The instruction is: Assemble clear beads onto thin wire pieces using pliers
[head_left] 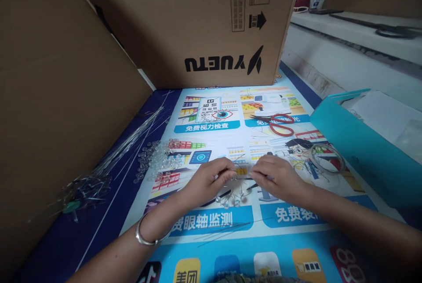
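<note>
My left hand [211,177] and my right hand [275,177] meet fingertip to fingertip low over a printed poster [296,248]. Between them they pinch a small piece made of thin wire and clear beads [231,197], whose beads dangle just below my fingers. My right hand also seems to hold a small dark tool, mostly hidden. A silver bangle [145,237] circles my left wrist. A heap of loose clear beads [156,160] lies to the left of my left hand.
A bundle of long thin wires [125,146] lies at the left beside a cardboard wall. A large YUETU carton [198,23] stands behind. Red-handled scissors [280,124], a wire coil [326,157] and a teal box [359,151] sit at the right.
</note>
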`<state>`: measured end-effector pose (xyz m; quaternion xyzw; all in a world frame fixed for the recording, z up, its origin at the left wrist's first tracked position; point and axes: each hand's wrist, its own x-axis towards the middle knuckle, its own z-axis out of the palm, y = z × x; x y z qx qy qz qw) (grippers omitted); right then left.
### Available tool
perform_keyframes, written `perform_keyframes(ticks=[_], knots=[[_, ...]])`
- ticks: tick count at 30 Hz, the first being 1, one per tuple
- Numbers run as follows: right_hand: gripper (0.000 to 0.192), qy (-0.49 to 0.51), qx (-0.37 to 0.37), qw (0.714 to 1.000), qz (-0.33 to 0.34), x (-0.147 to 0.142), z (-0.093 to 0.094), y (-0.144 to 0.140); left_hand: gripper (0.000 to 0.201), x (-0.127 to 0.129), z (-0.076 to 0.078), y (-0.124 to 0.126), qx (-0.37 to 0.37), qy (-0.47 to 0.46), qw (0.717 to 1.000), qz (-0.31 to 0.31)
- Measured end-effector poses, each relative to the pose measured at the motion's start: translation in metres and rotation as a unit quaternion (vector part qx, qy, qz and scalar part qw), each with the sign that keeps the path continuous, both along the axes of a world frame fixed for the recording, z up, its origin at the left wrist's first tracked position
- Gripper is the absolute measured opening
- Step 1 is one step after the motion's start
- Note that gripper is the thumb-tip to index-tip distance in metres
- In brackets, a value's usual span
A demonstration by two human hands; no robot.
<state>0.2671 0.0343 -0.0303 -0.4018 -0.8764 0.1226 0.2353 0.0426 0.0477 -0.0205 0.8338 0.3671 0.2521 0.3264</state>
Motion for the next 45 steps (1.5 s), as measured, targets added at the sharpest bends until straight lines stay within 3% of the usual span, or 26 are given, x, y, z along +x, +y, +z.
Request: perform_keyframes(ticks=[4,9,13,19,23,29,36,45], knots=[[0.026,-0.124,-0.008,0.992,-0.035,-0.001,0.013,0.014,0.012,-0.003,0.000,0.005,-0.009,0.039,0.999,0.028],[0.021,-0.266,0.029,0.963,0.016,-0.011,0.025,0.026,0.009,-0.009,-0.001,0.013,-0.018,0.099,0.992,0.075],[0.014,-0.321,0.044,0.945,0.046,-0.020,0.028,0.035,0.011,-0.013,-0.005,0.018,-0.029,0.120,0.988,0.090],[0.016,-0.349,0.047,0.934,0.066,-0.030,0.039,0.050,0.011,-0.017,-0.011,0.022,-0.050,0.117,0.987,0.093],[0.021,-0.358,-0.005,0.932,0.054,-0.038,0.042,0.043,0.013,-0.018,-0.012,0.023,-0.054,0.118,0.987,0.096],[0.020,-0.357,-0.059,0.932,-0.011,-0.049,0.026,0.032,0.014,-0.018,-0.014,0.024,-0.052,0.116,0.988,0.093],[0.019,-0.355,-0.075,0.932,-0.011,-0.058,0.007,0.034,0.011,-0.017,-0.016,0.023,-0.050,0.101,0.990,0.088],[0.011,-0.262,-0.108,0.957,-0.061,-0.034,0.018,0.033,0.010,-0.017,-0.014,0.023,-0.071,0.070,0.993,0.055]])
